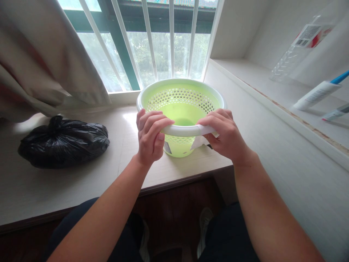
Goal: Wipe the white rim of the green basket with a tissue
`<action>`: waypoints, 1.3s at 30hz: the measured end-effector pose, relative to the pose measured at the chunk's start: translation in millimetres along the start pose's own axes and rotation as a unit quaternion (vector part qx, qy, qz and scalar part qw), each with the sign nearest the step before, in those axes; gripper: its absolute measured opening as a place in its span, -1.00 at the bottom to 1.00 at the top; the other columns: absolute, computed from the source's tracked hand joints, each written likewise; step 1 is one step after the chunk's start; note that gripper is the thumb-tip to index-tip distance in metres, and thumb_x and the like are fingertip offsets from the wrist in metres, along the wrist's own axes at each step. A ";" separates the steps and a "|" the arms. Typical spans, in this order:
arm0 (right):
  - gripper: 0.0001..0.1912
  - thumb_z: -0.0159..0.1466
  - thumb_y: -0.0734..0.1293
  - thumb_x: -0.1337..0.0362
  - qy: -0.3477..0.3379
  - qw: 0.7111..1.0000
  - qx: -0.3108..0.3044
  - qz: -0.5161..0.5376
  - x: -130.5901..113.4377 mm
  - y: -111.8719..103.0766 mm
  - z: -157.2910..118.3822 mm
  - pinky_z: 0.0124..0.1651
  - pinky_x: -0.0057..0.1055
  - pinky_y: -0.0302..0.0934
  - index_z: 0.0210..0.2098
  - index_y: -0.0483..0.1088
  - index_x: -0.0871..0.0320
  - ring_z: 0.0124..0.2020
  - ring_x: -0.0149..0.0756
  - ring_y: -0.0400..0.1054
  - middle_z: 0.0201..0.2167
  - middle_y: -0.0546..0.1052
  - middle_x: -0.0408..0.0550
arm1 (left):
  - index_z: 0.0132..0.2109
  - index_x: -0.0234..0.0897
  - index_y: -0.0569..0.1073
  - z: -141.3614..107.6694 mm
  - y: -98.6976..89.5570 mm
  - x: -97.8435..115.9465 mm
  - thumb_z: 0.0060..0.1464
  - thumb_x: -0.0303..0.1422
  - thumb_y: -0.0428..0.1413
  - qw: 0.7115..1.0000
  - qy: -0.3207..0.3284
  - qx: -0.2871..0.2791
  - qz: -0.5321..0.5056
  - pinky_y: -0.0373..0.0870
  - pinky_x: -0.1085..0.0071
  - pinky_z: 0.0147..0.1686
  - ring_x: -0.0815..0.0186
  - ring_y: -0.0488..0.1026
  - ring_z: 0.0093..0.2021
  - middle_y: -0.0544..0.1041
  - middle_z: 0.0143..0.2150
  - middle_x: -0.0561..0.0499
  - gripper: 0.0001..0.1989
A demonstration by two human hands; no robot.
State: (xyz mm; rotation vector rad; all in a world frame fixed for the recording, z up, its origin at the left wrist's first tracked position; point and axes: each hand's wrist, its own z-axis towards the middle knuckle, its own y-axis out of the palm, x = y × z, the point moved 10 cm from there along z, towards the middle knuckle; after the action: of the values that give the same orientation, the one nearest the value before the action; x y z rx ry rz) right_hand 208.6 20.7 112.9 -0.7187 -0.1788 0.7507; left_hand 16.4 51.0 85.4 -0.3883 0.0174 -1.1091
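Note:
A light green plastic wastebasket (180, 98) with a white rim and a band of round holes stands upright on the pale window ledge. My left hand (151, 135) is closed over the near left part of its rim, fingers on top and thumb below. On the near right part, my right hand (222, 134) grips the rim too, with the fingertips curled over it. Beside that hand a white paper-like piece (200, 141) hangs against the basket's outer wall; I cannot tell what it is. No contents show inside the basket.
To the left a knotted black plastic bag (65, 142) lies on the ledge (120, 174), below a curtain (40, 54). Barred window panes are behind. On the right shelf are a clear plastic bottle (296, 54), a white tube (316, 95) with a blue tip and another small tube (336, 113).

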 end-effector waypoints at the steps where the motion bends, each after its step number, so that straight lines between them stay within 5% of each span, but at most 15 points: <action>1: -0.75 0.31 0.39 0.44 0.000 1.000 0.001 0.000 -0.1 0.1 0.1 0.07 -0.25 0.17 -0.10 0.38 0.00 -0.16 -0.29 0.37 -0.23 0.55 -0.19 | 0.08 -0.05 0.50 0.0 0.1 0.0 0.41 -0.24 -0.21 1.000 0.000 0.000 0.000 0.07 0.04 0.54 0.25 0.45 0.21 0.59 0.00 0.04 -0.60; 39: -0.78 0.30 0.36 0.45 0.030 0.999 0.013 0.006 -0.1 0.3 1.2 0.05 -0.23 0.17 -0.15 0.41 0.00 -0.19 -0.26 0.37 -0.26 0.56 -0.19 | 0.07 -0.03 0.50 -0.6 -0.6 0.1 0.41 -0.22 -0.23 1.000 -0.016 0.005 0.003 0.09 -0.01 0.51 0.22 0.46 0.22 0.59 -0.02 0.02 -0.59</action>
State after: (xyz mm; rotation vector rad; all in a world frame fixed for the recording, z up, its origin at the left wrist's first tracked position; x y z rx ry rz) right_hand 207.9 21.4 113.6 -0.7177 -0.1106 0.7399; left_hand 15.8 50.5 85.0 -0.3961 -0.0154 -1.0965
